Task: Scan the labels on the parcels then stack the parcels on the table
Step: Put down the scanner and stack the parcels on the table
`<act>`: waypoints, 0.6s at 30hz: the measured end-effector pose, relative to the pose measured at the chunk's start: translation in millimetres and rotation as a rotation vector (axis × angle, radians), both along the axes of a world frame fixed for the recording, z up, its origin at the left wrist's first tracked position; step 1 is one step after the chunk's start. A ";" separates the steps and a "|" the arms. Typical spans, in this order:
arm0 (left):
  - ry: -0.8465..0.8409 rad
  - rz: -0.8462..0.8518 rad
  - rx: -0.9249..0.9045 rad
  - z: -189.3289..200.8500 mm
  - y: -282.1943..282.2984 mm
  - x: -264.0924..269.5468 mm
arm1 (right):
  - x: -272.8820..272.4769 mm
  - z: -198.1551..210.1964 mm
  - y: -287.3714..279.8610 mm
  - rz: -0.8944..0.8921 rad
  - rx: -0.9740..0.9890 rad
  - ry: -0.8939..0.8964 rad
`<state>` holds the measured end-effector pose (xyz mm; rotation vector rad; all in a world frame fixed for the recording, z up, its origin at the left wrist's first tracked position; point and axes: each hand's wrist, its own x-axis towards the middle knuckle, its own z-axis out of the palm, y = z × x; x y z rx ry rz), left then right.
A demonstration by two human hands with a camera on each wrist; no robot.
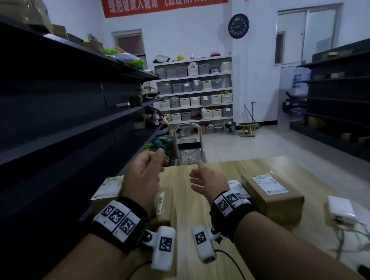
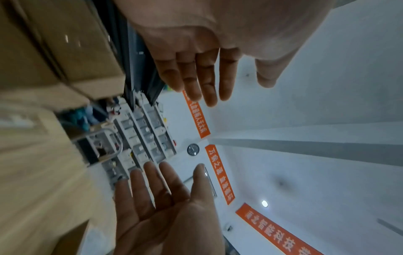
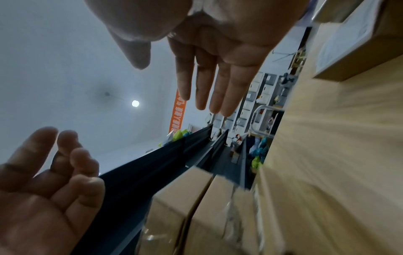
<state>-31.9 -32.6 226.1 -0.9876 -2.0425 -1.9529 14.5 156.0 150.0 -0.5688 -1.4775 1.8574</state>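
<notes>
With both the left hand [image 1: 143, 177] and right hand [image 1: 206, 180] raised, fingers [image 2: 205, 81] loose and grasping nothing, I'd next take the labelled cardboard parcel [image 1: 273, 194] squarely by its sides off the tabletop [image 1: 206, 220].

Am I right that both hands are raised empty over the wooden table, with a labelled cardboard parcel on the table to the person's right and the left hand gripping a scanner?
Not quite. The left hand grips no scanner; the left wrist view shows its fingers straight and holding nothing. The rest stands: the right hand is empty too, both are raised over the wooden table, and the labelled cardboard parcel lies to the right.
</notes>
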 end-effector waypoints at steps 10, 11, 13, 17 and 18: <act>-0.460 -0.271 -0.125 -83.7 111.8 35.9 | 112.3 -25.6 105.0 -0.467 0.140 -0.293; -0.520 -0.301 -0.141 -93.5 122.2 39.2 | 123.8 -24.7 111.9 -0.512 0.138 -0.297; -0.612 -0.353 -0.164 -109.8 142.4 46.6 | 145.1 -23.5 127.0 -0.564 0.117 -0.316; -0.776 -0.447 -0.163 -128.3 177.3 65.6 | 173.6 -33.8 153.7 -0.625 0.058 -0.362; -0.791 -0.477 -0.166 -131.2 184.6 70.9 | 178.1 -36.5 158.7 -0.632 0.047 -0.379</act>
